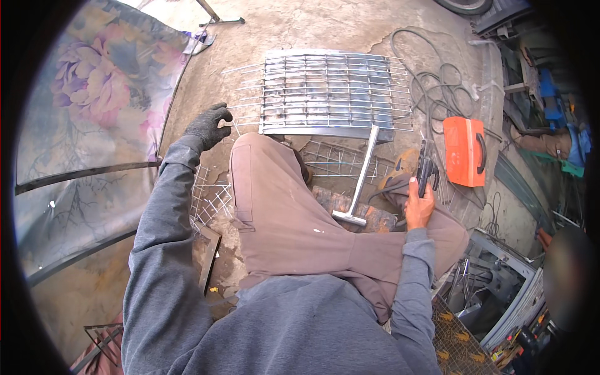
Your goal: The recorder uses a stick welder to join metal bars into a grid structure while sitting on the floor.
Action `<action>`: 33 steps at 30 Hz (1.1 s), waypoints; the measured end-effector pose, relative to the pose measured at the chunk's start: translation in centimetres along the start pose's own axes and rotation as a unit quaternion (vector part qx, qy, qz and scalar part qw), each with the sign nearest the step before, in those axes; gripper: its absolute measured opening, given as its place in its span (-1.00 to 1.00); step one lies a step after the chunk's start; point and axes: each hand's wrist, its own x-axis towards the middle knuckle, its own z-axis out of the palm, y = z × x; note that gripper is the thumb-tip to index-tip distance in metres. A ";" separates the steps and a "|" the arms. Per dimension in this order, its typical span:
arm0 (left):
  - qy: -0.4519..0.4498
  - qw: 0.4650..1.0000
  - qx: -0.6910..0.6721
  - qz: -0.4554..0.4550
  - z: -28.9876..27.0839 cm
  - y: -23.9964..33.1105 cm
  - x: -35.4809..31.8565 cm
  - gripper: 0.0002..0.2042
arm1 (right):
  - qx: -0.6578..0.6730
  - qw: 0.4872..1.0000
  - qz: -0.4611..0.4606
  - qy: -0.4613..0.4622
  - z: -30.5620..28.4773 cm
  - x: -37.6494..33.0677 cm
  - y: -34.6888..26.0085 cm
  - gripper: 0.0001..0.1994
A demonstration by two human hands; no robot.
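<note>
Head view: left hand (208,126), gloved, fingers curled loosely on the ground just beside the left rod ends of the metal grate (334,94) at upper centre, holding nothing visible; right hand (419,203), bare, closed round the black electrode holder (427,167) at centre right. Risks, as judged: bare skin near hot metal, protruding rod ends snagging the glove, cable (431,84) loops catching. Open room: bare concrete above the grate; hemmed right by orange welder (464,151), left by floral sheet (94,94), below by wire mesh (209,197).
</note>
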 end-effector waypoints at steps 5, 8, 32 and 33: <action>-0.011 0.999 0.002 0.044 0.3 -1.5 0.8 -0.82 | -0.015 1.000 -0.008 -0.001 0.1 0.0 0.1 -0.73; 0.011 0.999 -0.005 0.033 0.1 -0.1 0.9 -0.91 | -0.022 0.999 -0.029 -0.005 -0.2 0.4 0.9 -0.71; 0.023 0.998 0.053 0.007 0.6 -0.2 -0.6 -0.78 | -0.038 0.999 -0.030 -0.010 -0.2 0.5 0.9 -0.69; 0.023 0.998 0.052 0.008 0.7 -0.1 -0.6 -0.78 | -0.038 0.999 -0.030 -0.010 -0.2 0.6 1.1 -0.69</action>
